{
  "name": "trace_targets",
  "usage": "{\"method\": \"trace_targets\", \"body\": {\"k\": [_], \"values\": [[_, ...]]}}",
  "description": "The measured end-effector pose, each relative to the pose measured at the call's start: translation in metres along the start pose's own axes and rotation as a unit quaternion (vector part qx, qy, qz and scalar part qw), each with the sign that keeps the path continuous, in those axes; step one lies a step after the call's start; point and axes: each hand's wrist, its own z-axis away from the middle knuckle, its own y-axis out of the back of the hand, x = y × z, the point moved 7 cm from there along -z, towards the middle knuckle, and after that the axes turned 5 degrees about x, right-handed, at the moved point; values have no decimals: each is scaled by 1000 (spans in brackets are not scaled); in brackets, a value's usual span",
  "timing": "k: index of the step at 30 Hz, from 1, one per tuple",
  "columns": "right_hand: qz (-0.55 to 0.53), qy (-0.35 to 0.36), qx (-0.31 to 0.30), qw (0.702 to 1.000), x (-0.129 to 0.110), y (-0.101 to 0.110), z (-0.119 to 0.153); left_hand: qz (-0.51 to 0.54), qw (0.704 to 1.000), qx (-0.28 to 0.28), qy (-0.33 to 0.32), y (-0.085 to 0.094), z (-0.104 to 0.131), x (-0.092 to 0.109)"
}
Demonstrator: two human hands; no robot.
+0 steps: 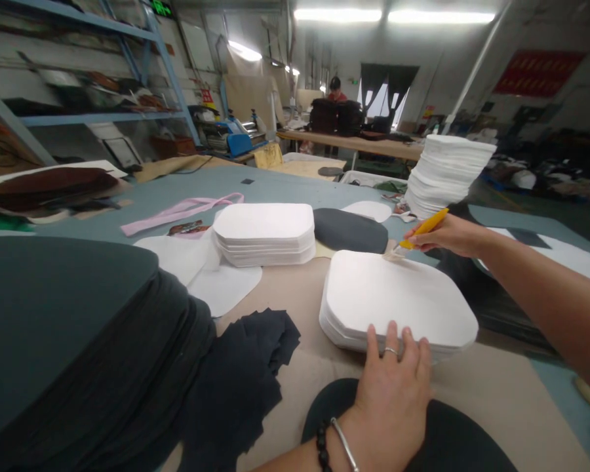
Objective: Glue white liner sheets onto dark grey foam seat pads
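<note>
A stack of white panels with cut corners point(398, 295) lies before me on brown paper. My left hand point(393, 393) rests at its near edge, fingers stretched out over the rim of the top sheet. In my right hand point(440, 236) is a brush with a yellow handle point(425, 228); its tip touches the top sheet along the far edge. Under my left hand lies a dark rounded panel point(462, 432). Just beyond the far-left corner sits a second white stack point(264, 226), beside a dark oval piece point(351, 229).
A tall pile of dark panels point(63, 314) fills the left, with dark fabric pieces point(240, 373) beside it. At the back right stands a tall white stack point(447, 174). A pink strap point(177, 213) crosses the green table point(285, 187). A person point(337, 92) is in the distance.
</note>
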Motion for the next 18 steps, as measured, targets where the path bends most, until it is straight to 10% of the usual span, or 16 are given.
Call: {"method": "trace_targets", "body": {"k": [8, 18], "values": [[84, -65, 129, 986, 34, 61, 40, -2, 999, -35, 10, -3, -5, -4], [265, -128, 174, 940, 36, 43, 131, 44, 994, -105, -6, 15, -23, -10]]}}
